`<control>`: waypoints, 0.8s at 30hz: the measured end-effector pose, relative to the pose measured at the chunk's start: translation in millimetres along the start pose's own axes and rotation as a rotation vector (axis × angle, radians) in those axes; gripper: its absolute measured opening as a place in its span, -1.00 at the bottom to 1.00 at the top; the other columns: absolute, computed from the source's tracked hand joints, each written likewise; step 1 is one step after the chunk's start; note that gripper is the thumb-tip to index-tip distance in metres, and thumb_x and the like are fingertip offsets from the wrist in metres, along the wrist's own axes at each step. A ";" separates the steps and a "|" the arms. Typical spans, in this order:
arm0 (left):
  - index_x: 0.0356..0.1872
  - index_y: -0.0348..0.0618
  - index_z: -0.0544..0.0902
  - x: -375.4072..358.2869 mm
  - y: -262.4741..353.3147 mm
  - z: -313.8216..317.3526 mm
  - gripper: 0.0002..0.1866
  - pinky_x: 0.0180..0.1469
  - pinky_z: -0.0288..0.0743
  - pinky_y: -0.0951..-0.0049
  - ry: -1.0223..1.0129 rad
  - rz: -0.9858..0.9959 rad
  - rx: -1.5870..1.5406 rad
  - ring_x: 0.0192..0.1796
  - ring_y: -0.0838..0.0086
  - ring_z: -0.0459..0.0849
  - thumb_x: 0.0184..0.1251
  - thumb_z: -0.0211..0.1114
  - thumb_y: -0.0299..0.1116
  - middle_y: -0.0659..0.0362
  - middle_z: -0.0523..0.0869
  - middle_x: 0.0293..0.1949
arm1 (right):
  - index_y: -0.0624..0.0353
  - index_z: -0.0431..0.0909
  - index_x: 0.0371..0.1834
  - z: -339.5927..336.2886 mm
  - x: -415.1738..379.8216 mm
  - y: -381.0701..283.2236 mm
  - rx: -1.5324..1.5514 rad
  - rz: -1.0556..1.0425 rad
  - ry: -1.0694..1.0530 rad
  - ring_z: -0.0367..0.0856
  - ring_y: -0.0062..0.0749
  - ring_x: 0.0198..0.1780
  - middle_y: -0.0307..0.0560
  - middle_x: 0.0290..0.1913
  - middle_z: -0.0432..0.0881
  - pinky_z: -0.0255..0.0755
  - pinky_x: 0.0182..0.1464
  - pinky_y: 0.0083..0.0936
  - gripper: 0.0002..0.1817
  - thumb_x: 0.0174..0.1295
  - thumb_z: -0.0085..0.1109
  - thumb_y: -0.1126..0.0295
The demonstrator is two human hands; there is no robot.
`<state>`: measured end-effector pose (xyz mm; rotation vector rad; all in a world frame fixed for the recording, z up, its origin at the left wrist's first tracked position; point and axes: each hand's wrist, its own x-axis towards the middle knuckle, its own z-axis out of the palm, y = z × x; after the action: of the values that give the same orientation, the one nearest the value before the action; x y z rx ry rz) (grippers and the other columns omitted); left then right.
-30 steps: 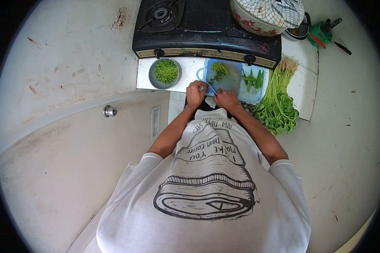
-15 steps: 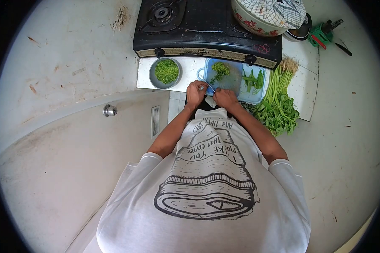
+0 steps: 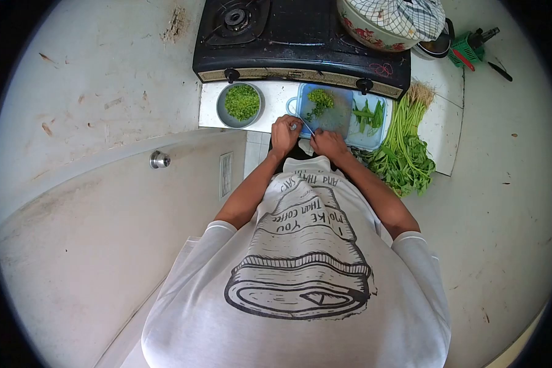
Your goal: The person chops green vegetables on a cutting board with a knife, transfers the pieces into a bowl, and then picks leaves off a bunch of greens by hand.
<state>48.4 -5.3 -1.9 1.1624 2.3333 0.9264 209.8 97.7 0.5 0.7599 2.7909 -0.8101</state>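
Right now your left hand (image 3: 285, 135) is clenched at the near left corner of the blue board (image 3: 337, 119), and a thin knife (image 3: 306, 127) runs from that fist out over the board toward your right hand (image 3: 329, 145). Whether the left fingers grip the knife's handle or only rest on it is too small to tell. Your right hand sits just right of the left, at the board's near edge, fingers curled down; what they pinch, if anything, you cannot make out from this view.

On the board, a small heap of chopped greens (image 3: 319, 100) lies at the far left part, beyond the knife. A few whole green stems (image 3: 368, 116) lie on the board's right part. The board rests on a white slab (image 3: 276, 98) set on the floor.

Left of the board, on the same slab, stands a round metal bowl (image 3: 241, 104) filled with chopped greens. Right of the board, on the floor, lies a long bunch of leafy stalks (image 3: 405, 147), roots pointing away from you and leaves toward you.

Beyond the board sits a black gas stove (image 3: 288, 43), its knobs facing you. A flowered pot (image 3: 380, 24) under a checked cloth stands on the stove's right burner. Right of the stove lies a green tool (image 3: 466, 49).
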 end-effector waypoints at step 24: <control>-0.30 -0.17 0.85 -1.3 1.3 -0.6 -0.90 -0.04 0.60 0.21 0.015 -0.001 -0.029 -0.20 0.18 0.73 0.22 0.43 -0.42 0.06 0.82 -0.28 | 0.36 0.66 -0.20 1.3 3.6 -6.3 0.048 0.072 -0.023 0.82 0.19 -0.28 0.32 -0.36 0.78 0.69 -0.12 0.07 -0.59 0.48 0.03 0.17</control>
<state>49.6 -6.0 -0.6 1.1462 2.3237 0.9684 203.5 94.0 1.4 0.8480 2.7163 -0.8700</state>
